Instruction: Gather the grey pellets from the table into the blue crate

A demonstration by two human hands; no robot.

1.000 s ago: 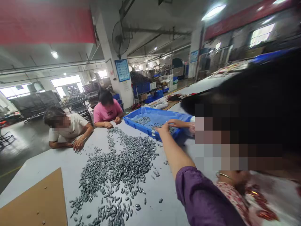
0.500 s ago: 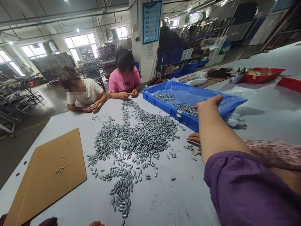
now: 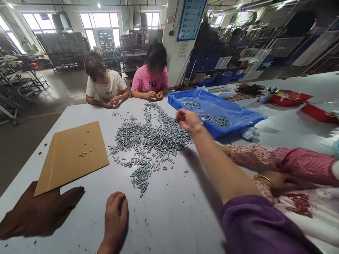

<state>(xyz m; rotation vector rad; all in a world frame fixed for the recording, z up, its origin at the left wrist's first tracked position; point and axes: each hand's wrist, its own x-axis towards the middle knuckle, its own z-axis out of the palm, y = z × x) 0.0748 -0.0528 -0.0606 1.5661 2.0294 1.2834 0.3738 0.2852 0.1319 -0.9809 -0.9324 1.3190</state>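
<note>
Many small grey metal pieces [image 3: 159, 137], pointed at both ends, lie heaped on the white table [image 3: 169, 211]. My left hand [image 3: 115, 220] rests on the tabletop near the front, below the narrow tail of the heap, with its fingers loosely bent, thumb apart and nothing seen in it. Over the right side of the heap, my right hand [image 3: 188, 121] is raised, its fingers curled together. What it holds, if anything, I cannot make out. Just beyond it is the blue tray [image 3: 217, 134], lined with clear plastic, with two patches of the same pieces inside.
A cardboard sheet [image 3: 76, 141] with several pieces lies at left, near a dark cloth [image 3: 39, 213]. Two co-workers sit opposite, in a white shirt [image 3: 108, 86] and a pink shirt [image 3: 150, 80]. At right are a patterned sleeve [image 3: 254, 155] and red trays [image 3: 290, 98].
My right hand has drawn back from inside the blue tray, leftward to above the heap. My left hand now shows more fully on the table. The camera's view has shifted.
</note>
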